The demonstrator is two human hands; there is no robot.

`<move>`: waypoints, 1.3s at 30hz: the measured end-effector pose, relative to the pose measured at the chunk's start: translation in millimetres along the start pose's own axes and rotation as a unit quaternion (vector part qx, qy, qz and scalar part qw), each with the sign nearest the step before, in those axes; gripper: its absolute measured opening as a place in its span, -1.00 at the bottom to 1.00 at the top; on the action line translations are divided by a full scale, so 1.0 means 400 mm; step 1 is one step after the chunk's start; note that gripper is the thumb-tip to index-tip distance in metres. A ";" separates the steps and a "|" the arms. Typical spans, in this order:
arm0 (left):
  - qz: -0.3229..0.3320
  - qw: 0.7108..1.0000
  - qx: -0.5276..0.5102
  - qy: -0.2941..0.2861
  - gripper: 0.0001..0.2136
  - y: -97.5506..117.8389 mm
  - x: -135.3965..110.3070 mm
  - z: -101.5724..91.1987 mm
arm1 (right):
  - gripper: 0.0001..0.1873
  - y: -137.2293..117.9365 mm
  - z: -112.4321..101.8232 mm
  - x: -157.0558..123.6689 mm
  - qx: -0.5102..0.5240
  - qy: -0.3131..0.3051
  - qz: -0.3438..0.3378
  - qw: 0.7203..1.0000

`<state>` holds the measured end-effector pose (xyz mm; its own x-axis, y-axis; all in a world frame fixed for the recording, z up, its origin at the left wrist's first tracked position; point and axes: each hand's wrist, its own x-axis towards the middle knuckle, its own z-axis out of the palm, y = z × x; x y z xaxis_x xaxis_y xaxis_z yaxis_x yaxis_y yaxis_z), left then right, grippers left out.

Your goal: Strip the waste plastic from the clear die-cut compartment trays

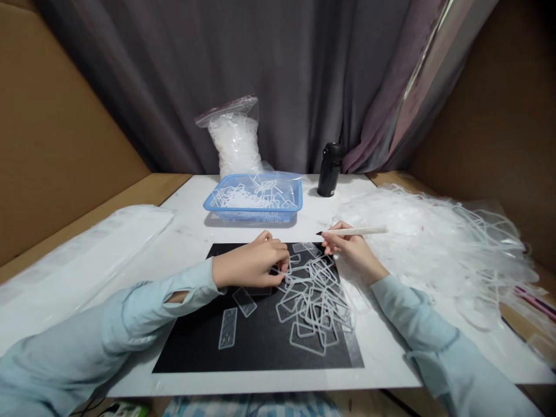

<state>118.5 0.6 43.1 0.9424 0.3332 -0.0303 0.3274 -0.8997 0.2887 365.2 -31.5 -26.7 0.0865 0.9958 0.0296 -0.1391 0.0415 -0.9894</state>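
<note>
My left hand (pixel 256 262) is over the black mat (pixel 195 341), fingers curled down at the left edge of a pile of white rectangular frames (pixel 310 298). What lies between those fingertips is hidden. To the right, my right hand (pixel 350 248) grips a white pen-shaped tool (pixel 360 231), its dark tip pointing left. That hand hovers near the mat's upper right corner, beside the pile. Two clear rectangular pieces lie apart on the mat: one upright piece (pixel 227 328) and one tilted piece (pixel 244 302) nearer my left wrist.
Behind the mat stands a blue basket (pixel 254 215) of white frames, with a full zip bag (pixel 237 142) behind it. A black bottle (pixel 330 171) is at the back. Clear plastic pieces (pixel 434 249) heap up at right; white plastic sheeting (pixel 95 249) lies left.
</note>
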 end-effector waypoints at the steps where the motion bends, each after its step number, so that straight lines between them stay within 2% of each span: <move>1: 0.002 1.000 -0.011 0.008 -0.94 0.006 -0.002 -0.010 | -0.64 0.000 0.000 0.000 0.000 0.000 0.000 1.000; 3: 0.008 0.998 -0.063 0.023 -0.95 0.022 -0.006 -0.035 | -0.64 0.000 0.001 0.000 -0.001 0.000 0.001 1.000; 6: -0.004 0.979 -0.199 0.032 -0.96 0.047 -0.002 -0.063 | -0.64 0.001 0.001 0.001 -0.003 0.000 0.001 1.000; 9: -0.043 0.959 -0.279 0.005 -0.92 0.051 0.011 -0.051 | -0.62 0.002 0.002 0.002 -0.005 0.001 -0.001 1.000; 11: -0.061 0.971 -0.231 -0.010 -0.88 0.041 0.021 -0.023 | -0.61 0.001 0.002 0.002 -0.005 0.002 -0.001 1.000; 14: -0.069 0.991 -0.115 0.001 -0.84 0.022 0.034 0.022 | -0.60 0.001 0.002 0.002 -0.004 0.002 0.000 1.000; 19: -0.070 0.995 -0.074 -0.004 -0.92 0.016 0.047 0.045 | -0.62 0.000 0.002 0.000 -0.007 0.002 0.000 1.000; 23: -0.056 0.996 -0.060 -0.023 -0.94 0.027 0.049 0.024 | -0.61 -0.001 0.002 -0.001 -0.010 0.003 0.002 1.000; 28: -0.055 0.991 -0.118 -0.039 -0.91 0.061 0.026 -0.060 | -0.61 0.000 0.000 0.001 -0.008 0.007 0.004 1.000; 30: -0.050 0.976 -0.200 -0.068 -0.91 0.079 0.018 -0.095 | -0.62 0.001 0.000 0.001 -0.008 0.006 0.007 1.000; 32: -0.038 0.938 -0.320 -0.127 -0.94 0.092 0.016 -0.109 | -0.62 0.002 0.000 0.001 -0.009 0.006 0.008 1.000; 34: -0.020 0.900 -0.396 -0.179 -0.97 0.099 0.021 -0.097 | -0.62 0.002 0.000 0.001 -0.010 0.007 0.008 1.000; 35: -0.009 0.899 -0.396 -0.189 -0.98 0.100 0.024 -0.082 | -0.62 0.001 -0.001 0.001 -0.010 0.008 0.008 1.000; 37: 0.014 0.933 -0.319 -0.167 -0.94 0.098 0.031 -0.044 | -0.61 -0.001 -0.001 0.000 -0.011 0.007 0.008 1.000; 39: 0.030 0.969 -0.213 -0.124 -0.81 0.097 0.034 -0.007 | -0.61 -0.004 -0.001 -0.001 -0.012 0.007 0.008 1.000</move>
<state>144.1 -29.1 56.5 0.9637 0.1589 -0.2146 0.2633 -0.6996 0.6643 366.0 -31.9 -25.2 0.0975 0.9952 0.0115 -0.1172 0.0229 -0.9928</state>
